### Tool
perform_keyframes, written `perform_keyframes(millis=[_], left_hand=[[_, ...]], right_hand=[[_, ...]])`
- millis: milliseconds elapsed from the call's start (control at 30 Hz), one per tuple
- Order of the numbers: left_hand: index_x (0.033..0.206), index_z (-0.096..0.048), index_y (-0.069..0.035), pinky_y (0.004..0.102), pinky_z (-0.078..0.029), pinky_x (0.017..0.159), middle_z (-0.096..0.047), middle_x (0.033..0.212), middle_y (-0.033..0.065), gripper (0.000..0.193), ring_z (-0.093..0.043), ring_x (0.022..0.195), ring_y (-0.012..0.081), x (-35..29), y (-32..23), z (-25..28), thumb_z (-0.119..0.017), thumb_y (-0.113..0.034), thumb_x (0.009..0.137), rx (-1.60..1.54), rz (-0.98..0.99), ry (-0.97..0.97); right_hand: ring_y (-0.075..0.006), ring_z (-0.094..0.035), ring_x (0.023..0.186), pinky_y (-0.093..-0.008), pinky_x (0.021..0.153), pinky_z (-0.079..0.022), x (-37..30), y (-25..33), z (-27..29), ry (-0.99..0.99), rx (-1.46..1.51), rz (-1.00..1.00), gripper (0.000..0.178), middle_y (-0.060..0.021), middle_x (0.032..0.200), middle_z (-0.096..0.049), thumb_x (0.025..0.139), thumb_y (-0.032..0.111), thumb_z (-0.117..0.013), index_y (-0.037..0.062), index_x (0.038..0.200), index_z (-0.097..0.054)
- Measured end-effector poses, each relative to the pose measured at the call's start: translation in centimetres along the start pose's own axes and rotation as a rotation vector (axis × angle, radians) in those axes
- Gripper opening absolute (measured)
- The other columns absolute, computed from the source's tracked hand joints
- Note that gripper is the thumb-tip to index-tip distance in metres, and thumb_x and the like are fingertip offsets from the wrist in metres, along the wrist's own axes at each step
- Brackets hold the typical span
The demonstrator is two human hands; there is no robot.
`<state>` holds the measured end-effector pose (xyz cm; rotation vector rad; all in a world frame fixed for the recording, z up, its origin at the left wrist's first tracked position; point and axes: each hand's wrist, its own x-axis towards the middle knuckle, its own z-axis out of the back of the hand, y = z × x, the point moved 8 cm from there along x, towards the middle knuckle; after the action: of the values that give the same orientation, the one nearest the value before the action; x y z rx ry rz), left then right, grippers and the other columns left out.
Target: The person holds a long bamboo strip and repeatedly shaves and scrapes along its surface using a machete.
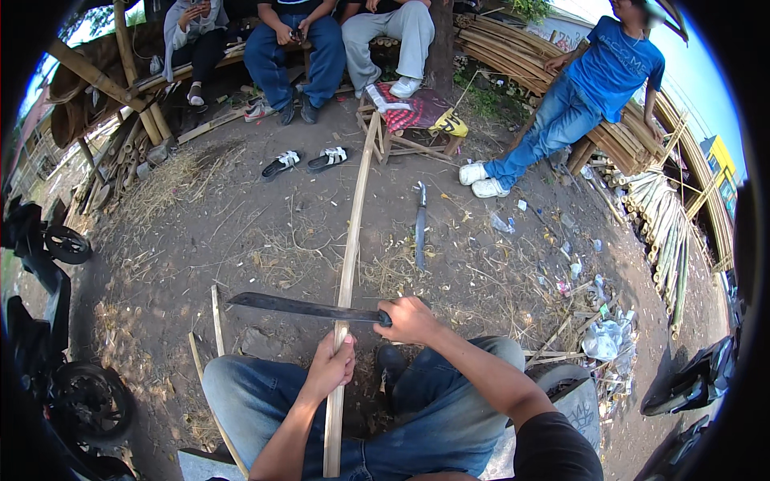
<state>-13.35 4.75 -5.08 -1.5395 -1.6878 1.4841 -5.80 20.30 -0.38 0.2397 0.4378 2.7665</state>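
My left hand (pixel 330 365) is wrapped round a long pale strip of split bamboo (pixel 351 256) that runs from my lap away to a low stand. In my right hand (pixel 411 321) is the dark handle of a machete (pixel 301 306). Its long dark blade points left and lies across the bamboo strip, just beyond my left hand. Whether the edge bites into the strip, I cannot tell. On the ground farther off, right of the strip, lies a second long knife (pixel 420 228) with a pale blade.
The strip's far end meets a low wooden stand (pixel 409 150) with a printed sheet on it. Sandals (pixel 305 161) lie left of it. Several people sit at the back; one in blue (pixel 601 80) leans on stacked bamboo (pixel 513 60). Plastic litter (pixel 603 340) lies right, motorbikes (pixel 84 401) stand left.
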Motion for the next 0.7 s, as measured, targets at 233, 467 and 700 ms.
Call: perform_keyframes(millis=[233,467,700], left_hand=[[0.107,-0.047,-0.007,0.0235,-0.035,0.039,-0.042,0.070,-0.0023,0.024,-0.040,0.049,0.0048,-0.2,-0.7,0.1,-0.051,-0.030,0.108,0.013,-0.026,-0.029],[0.107,-0.047,-0.007,0.0236,-0.035,0.038,-0.044,0.070,-0.0021,0.023,-0.040,0.047,0.0046,0.0,-1.3,0.5,-0.050,-0.029,0.108,0.028,-0.072,-0.087],[0.102,-0.048,-0.007,0.0250,-0.039,0.039,-0.047,0.067,-0.0018,0.021,-0.044,0.047,0.0056,0.0,-1.0,2.0,-0.052,-0.026,0.107,0.096,-0.068,-0.146]], right_hand=[[-0.0429,-0.069,0.085,-0.0494,0.082,-0.057,0.1,0.1,-0.9,0.136,0.222,-0.148,0.044,-0.0239,0.083,-0.070,0.086,0.037,-0.069,-0.0005,0.109,-0.068],[-0.0436,-0.069,0.085,-0.0493,0.081,-0.057,0.0,0.5,-2.0,0.078,0.219,-0.117,0.045,-0.0219,0.087,-0.070,0.086,0.038,-0.070,0.0013,0.112,-0.066],[-0.0414,-0.069,0.085,-0.0496,0.077,-0.056,1.5,2.3,-1.4,0.106,0.112,-0.004,0.041,-0.0203,0.086,-0.070,0.084,0.039,-0.072,0.0060,0.107,-0.064]])
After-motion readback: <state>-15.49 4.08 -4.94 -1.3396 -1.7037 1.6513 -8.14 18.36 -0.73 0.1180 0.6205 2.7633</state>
